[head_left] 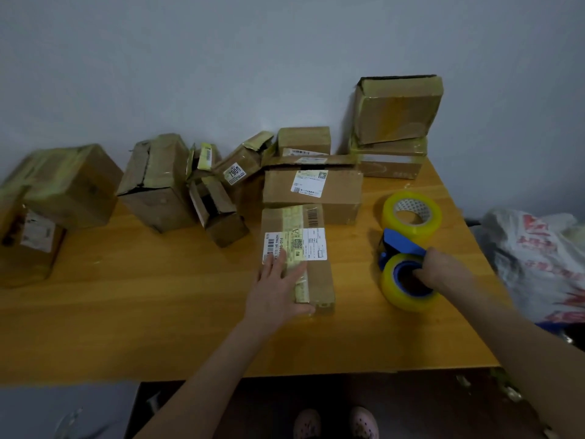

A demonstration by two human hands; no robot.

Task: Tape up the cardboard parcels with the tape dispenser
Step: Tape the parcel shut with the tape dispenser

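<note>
Our parcel lies flat on the bench, just ahead of us, with its long axis running from 6 to 12 o'clock. A strip of yellowish tape runs along that axis on its top. Across it sits a white shipping label with a barcode, a QR code and digits we read in part as "113 140 946294"; the smaller print is too fine to read.

Our left hand lies flat on the near half of the parcel, fingers straight and spread, thumb at the near edge.

At 3 o'clock of the parcel, apart from it, is the blue tape dispenser loaded with a yellow roll. It lies roughly from 5 to 11 o'clock, roll end nearest us. Our right hand grips it, fingers hooked into the roll's blue core.

A spare roll of tape rests right at the dispenser's far end, at 12 o'clock.

A larger box with a white label touches the parcel's far end. More worn parcels line the wall from 9 to 1 o'clock; one bears large digits beginning "790". At 1 o'clock a tilted box sits on another. A white bag with red print lies off the bench at 3 o'clock.
</note>
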